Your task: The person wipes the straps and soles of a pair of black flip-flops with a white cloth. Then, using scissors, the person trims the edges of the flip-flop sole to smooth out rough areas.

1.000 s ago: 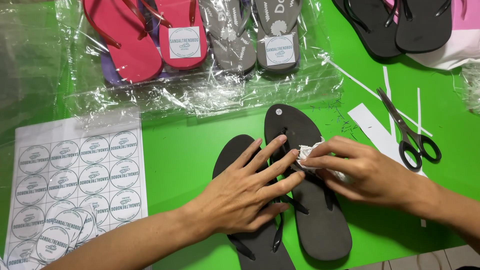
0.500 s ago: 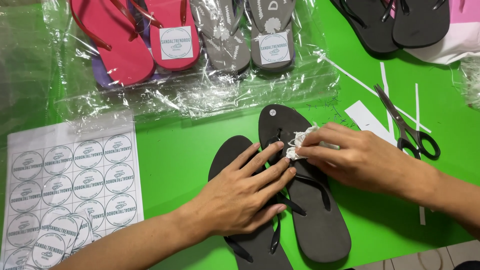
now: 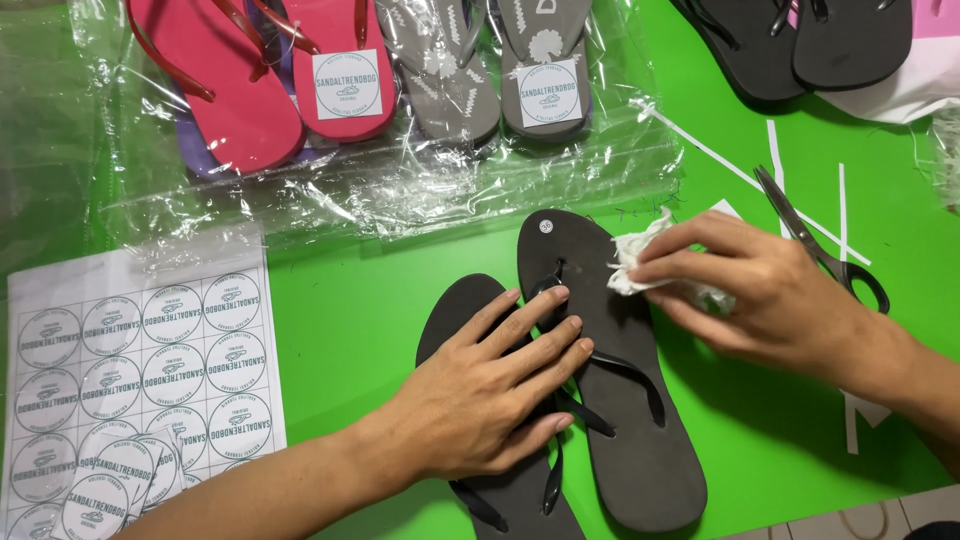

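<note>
Two black flip-flops lie side by side on the green table (image 3: 380, 300). My left hand (image 3: 490, 395) rests flat across both, fingers spread over the straps, pressing the left flip-flop (image 3: 470, 310) and the right flip-flop (image 3: 640, 440) down. My right hand (image 3: 770, 295) holds a crumpled white tissue (image 3: 635, 265) against the right edge of the right flip-flop, near its toe end. A small white dot sits at that sandal's tip.
A sheet of round white stickers (image 3: 130, 370) lies at the left. Pink and grey flip-flops in clear plastic bags (image 3: 400, 170) lie at the back. Black-handled scissors (image 3: 820, 240) and white paper strips lie to the right. More black flip-flops (image 3: 790, 45) are at the top right.
My right hand with the tissue has slid from the strap area to the right edge of the right flip-flop. My left hand stays pressed on both sandals.
</note>
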